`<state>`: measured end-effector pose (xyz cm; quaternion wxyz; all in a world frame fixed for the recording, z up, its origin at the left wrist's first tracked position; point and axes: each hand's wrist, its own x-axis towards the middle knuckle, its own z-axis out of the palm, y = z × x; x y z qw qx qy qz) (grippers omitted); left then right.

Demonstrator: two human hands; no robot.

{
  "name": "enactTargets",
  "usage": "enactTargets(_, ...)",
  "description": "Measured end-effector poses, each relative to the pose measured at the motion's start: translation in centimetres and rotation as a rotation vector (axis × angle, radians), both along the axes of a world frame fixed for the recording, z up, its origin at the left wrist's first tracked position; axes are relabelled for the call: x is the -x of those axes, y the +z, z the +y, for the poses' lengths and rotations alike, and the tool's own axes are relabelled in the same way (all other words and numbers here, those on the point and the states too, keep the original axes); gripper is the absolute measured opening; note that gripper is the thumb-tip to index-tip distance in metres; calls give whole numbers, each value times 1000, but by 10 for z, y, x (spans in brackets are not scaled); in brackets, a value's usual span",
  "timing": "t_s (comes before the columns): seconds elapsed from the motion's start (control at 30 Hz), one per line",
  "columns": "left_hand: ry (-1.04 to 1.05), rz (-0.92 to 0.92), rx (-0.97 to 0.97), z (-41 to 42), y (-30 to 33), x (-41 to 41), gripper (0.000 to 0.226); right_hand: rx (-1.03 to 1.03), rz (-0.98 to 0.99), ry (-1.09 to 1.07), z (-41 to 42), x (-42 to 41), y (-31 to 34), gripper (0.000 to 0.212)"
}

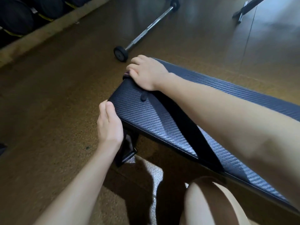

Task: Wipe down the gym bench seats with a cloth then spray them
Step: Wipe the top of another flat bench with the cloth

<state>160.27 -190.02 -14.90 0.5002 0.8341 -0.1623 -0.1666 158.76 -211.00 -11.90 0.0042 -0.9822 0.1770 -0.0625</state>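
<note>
Location: gym, weights area. Evidence: padded bench (162, 114) with black textured vinyl seat on a dark metal frame; steel barbell (146, 31) with small black end plates, lying on the floor beyond the bench; brown speckled rubber-type floor (48, 98); row of large black round weights (14, 18) stored along the far left edge; dark metal equipment leg (243, 10), upper right.

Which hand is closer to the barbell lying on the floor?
The right hand. It rests on the far corner of the bench seat, just short of the barbell's small end weight. The left hand sits on the seat's near corner, farther from the barbell.
</note>
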Motion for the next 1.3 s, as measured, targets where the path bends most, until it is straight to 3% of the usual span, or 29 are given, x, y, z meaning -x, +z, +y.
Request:
enactTargets(0.3, -36, 10, -2, 2, 3, 1, 49, -33, 25, -273, -27, 95, -3, 64)
enactTargets(0.53, -12, 81, 11, 1, 6, -1, 44, -131, 60, -463, 48, 228, -7, 65)
enactTargets(0.67, -1, 63, -28, -3, 7, 0, 49, -105, 22, -462, 35, 185, -8, 71)
enactTargets(0.83, -24, 53, -25, 0, 9, -1, 51, -83, -15, -370, 19, 65, -13, 62)
enactTargets(0.93, -53, 45, -6, 3, 9, -1, 51, -88, -5, -286, 42, 50, -13, 62)
enactTargets(1.03, -69, 158, -59, 4, 11, -6, 56, -110, -29, -125, 82, 65, -7, 58)
enactTargets(1.17, -109, 418, -167, 15, 38, -10, 86, -155, -63, 13, 117, 78, 2, 36)
enactTargets(1.3, -44, 675, -136, 45, 109, -6, 64, -499, -9, -87, 124, 61, 49, 16)
